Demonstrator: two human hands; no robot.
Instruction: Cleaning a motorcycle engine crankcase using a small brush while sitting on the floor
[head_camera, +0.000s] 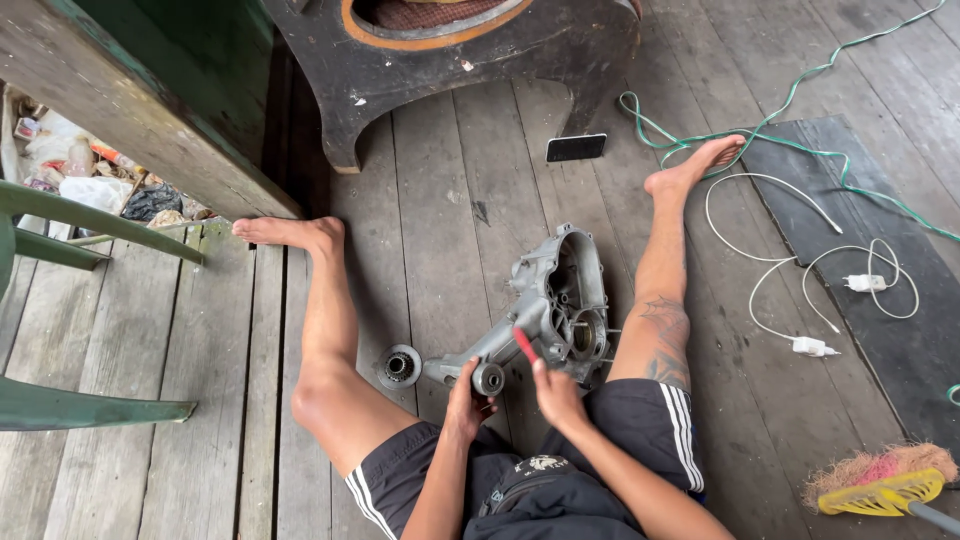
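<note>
Over on the far left there's just green chair legs (90, 225) and some junk past the deck edge, nothing in play. Moving in, a small round metal part (400, 366) sits loose on the wooden floor (440, 200) right beside my left knee, so I'd guess that one's already off. Then the main thing: a grey cast engine casing (555, 300) lying flat on the planks between my legs, open side up and looking bare inside (hard to tell what's left in there).

My left hand (466, 398) is curled around the casing's near end, fingers wrapped by the round boss, holding it steady. My right hand (556, 392) is pinched on a red-handled tool (525, 345), tip aimed at the casing's middle near the bearing hole. So I'd call it midway: stripped mostly, small bits left to work out.

Further right: a phone (576, 147) face down, a green cable (800, 95), a white charger lead (830, 290) on a dark mat (900, 350), and a yellow broom (885, 485) in the corner.
</note>
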